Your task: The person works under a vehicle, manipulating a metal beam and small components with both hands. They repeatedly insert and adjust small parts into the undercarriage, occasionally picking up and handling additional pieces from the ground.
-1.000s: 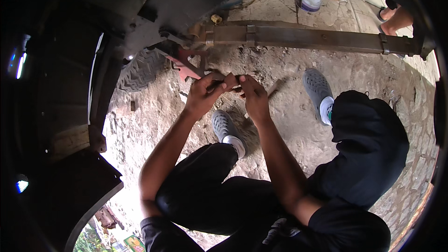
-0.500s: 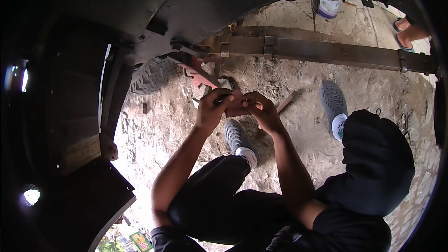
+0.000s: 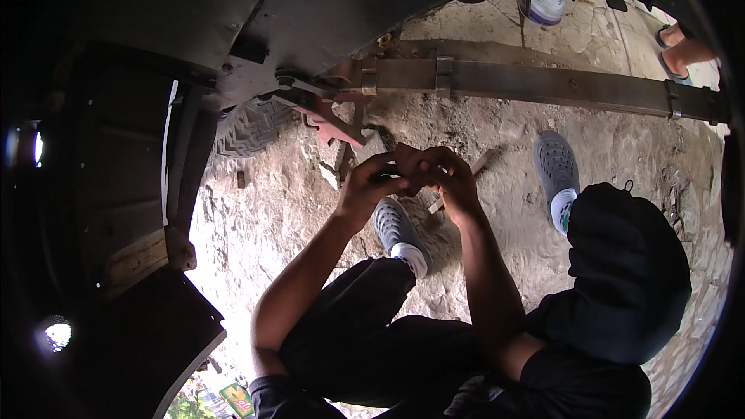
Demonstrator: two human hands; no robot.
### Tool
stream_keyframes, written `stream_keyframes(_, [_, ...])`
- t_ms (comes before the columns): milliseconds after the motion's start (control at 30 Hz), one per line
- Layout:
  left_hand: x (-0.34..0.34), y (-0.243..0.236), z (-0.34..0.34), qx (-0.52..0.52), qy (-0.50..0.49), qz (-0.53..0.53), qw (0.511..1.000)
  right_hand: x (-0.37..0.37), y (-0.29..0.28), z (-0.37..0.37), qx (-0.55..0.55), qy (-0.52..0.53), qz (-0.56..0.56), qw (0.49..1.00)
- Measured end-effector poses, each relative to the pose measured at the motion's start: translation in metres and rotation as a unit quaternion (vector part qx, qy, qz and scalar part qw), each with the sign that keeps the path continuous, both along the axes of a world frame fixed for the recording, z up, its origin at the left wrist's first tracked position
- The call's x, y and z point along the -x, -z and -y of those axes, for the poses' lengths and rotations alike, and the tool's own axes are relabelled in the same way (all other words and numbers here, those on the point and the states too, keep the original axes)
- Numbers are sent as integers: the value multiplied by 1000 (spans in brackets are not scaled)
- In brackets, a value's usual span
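Both hands meet in the middle of the view over a small reddish-brown piece of sandpaper [image 3: 408, 158], which looks folded. My left hand [image 3: 368, 190] pinches its lower left side between thumb and fingers. On the other side my right hand [image 3: 452, 180] grips it, fingers curled around the edge. Part of the sheet is hidden behind the fingers. Beneath the hands, a thin strip of wood [image 3: 479, 163] lies on the ground, partly covered by the right hand.
A long metal leaf spring [image 3: 528, 81] crosses above the hands. A red metal stand [image 3: 332, 122] and a treaded tire [image 3: 252, 128] are at upper left. Dark vehicle panels [image 3: 116, 186] fill the left. Beyond are a paint can [image 3: 543, 6] and another person's feet [image 3: 677, 58].
Both hands have shifted slightly right. The sandpaper, spread flatter between them before, now looks folded and turned, and more of the wood strip shows below it.
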State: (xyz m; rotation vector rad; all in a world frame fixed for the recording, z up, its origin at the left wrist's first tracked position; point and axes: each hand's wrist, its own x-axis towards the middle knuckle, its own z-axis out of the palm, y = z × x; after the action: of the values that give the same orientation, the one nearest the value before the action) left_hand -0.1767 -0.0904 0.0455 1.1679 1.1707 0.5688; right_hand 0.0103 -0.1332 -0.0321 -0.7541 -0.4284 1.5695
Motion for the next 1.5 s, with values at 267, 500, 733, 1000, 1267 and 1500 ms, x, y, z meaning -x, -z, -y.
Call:
stream_keyframes(267, [1, -4, 8, 44, -32, 72, 996, 1, 3, 0, -20, -66, 65, 996])
stream_keyframes(500, [8, 2, 0, 29, -36, 49, 998, 7, 9, -4, -8, -16, 72, 997])
stream_keyframes(733, [5, 15, 0, -65, -36, -44, 996, -11, 10, -3, 30, -32, -83, 996])
stream_keyframes(1000, [-1, 11, -2, -96, -59, -58, 992, -2, -28, -4, -49, 25, 22, 998])
stream_keyframes(1267, [-5, 4, 0, -132, -54, -18, 990, -4, -13, -10, -176, 40, 421, 889])
stream_keyframes(1500, [7, 5, -2, -155, -45, -61, 985, 1, -25, -3, -208, 71, 462, 859])
